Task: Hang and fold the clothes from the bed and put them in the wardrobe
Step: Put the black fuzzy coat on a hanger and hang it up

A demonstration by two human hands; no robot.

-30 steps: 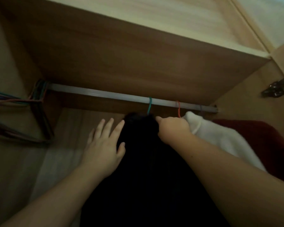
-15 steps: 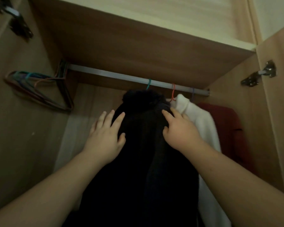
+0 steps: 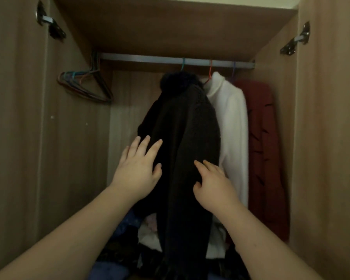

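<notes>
**Dark knit is up on the rail, just getting smoothed out**

The dark knit garment [image 3: 182, 142] is hanging off the wardrobe rail [image 3: 150, 58] on a teal hanger [image 3: 182, 64], right beside the white sweater [image 3: 229, 122]. Left hand [image 3: 137, 170] and right hand [image 3: 214, 184] are both lying flat and loose against it, gripping nothing. Looks like the hanging step is wrapping up; next is probably going back to the bed for another piece.

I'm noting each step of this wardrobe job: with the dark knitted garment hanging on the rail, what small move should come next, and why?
Probably draw both hands back. The dark knitted garment already hangs from its teal hanger hook on the metal rail, beside the white sweater. The left hand and right hand lie open against it, gripping nothing, so little seems left to do here.
</notes>
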